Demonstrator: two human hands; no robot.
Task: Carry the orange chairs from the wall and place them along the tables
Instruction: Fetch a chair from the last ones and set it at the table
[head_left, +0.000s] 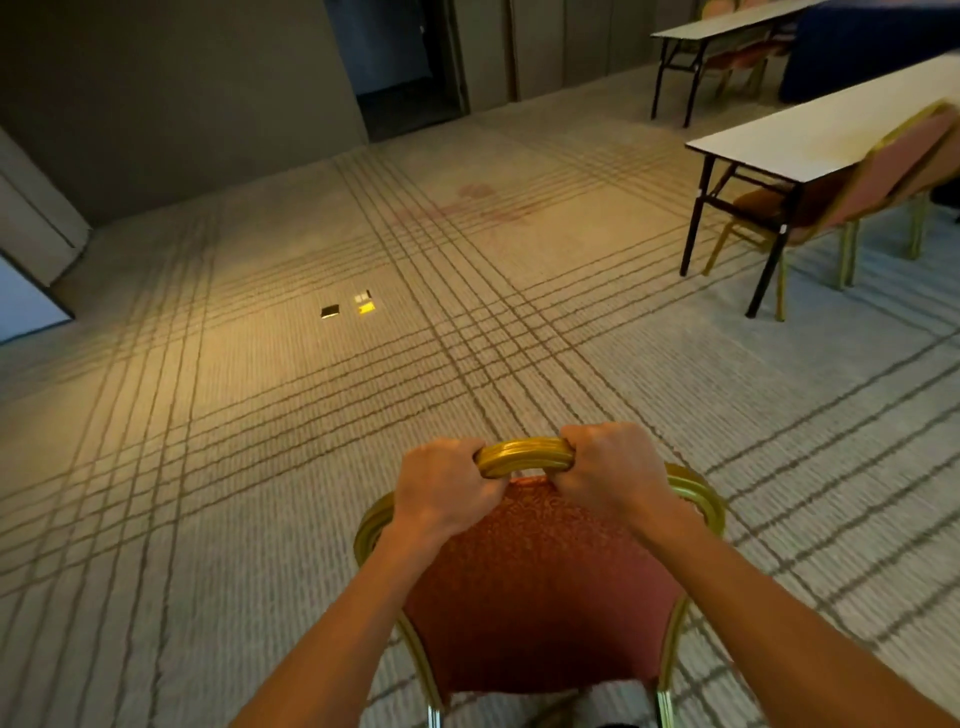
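- Looking down through the head camera, I am seeing a striped carpet (260, 415) spreading ahead, with a few small dark and yellow items (353, 306) lying left of centre; I cannot tell what they are.
- The left hand (441, 483) is gripping the gold top rail (524, 456) of the orange chair (540, 587), fingers curled over the rail's left end.
- The orange chair is sitting low in the middle of the view, straight in front of the body, its padded back facing me and its rail running left to right between both hands.
- The right hand (608, 467) is clamping the rail's right end the same way, with only a short stretch of rail showing between the hands.
- The near table (831, 135) is lying ahead and to the right, its long edge running away, with another chair (883, 176) already tucked along it.
- I am judging that the coming move is turning on this: the table is lying on the right hand's side, so the chair needs carrying forward and rightward.
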